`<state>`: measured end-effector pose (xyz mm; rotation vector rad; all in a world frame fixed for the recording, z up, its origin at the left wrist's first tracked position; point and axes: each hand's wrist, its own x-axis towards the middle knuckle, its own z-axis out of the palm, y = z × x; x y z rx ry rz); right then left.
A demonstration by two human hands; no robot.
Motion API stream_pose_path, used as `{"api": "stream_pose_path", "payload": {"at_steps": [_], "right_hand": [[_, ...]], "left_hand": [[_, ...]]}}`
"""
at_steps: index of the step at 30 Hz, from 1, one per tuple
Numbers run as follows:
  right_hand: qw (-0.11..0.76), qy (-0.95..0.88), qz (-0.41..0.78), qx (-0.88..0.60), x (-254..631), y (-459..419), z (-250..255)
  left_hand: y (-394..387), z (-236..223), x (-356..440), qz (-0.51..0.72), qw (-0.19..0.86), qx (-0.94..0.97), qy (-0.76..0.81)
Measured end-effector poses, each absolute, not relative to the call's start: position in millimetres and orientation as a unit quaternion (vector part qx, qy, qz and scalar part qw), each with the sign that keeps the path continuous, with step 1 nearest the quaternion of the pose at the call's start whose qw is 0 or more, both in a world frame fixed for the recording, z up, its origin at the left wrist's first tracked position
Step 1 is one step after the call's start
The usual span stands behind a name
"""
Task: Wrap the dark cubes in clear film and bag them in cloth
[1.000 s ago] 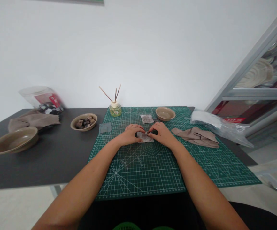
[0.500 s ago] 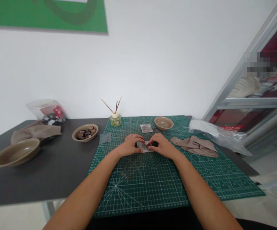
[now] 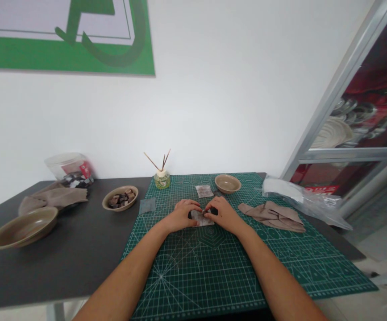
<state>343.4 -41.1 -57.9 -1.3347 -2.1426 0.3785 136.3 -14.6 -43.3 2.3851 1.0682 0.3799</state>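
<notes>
While a smooth brown bowl (image 3: 22,229) stands toward the dark table's (image 3: 79,254) left edge, a smaller bowl (image 3: 119,206) of blocky chunks sits beyond the gridded green mat's (image 3: 186,278) left edge. Between that edge and the right, the left hand (image 3: 185,215) and right hand (image 3: 225,215) nearly meet, fingertips at a flat, mottled, squarish piece (image 3: 200,219); whether either grips it cannot be told. Soft creased cloth (image 3: 273,217) lies by the mat's right edge.
</notes>
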Motion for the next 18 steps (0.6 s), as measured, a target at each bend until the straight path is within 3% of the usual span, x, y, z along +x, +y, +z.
{"api": "stream_pose_path", "payload": {"at_steps": [9,18], "right_hand": [[0.297,-0.794,0.097,-0.521,349.0,-37.4,-64.6],[0.298,-0.807,0.158,-0.484,344.0,-42.8,-54.2]], "left_hand": [[-12.9,-45.6,135.1,0.142,0.24,0.88,0.385],[-14.0,-44.1,135.4,0.141,0.247,0.875,0.392]]}}
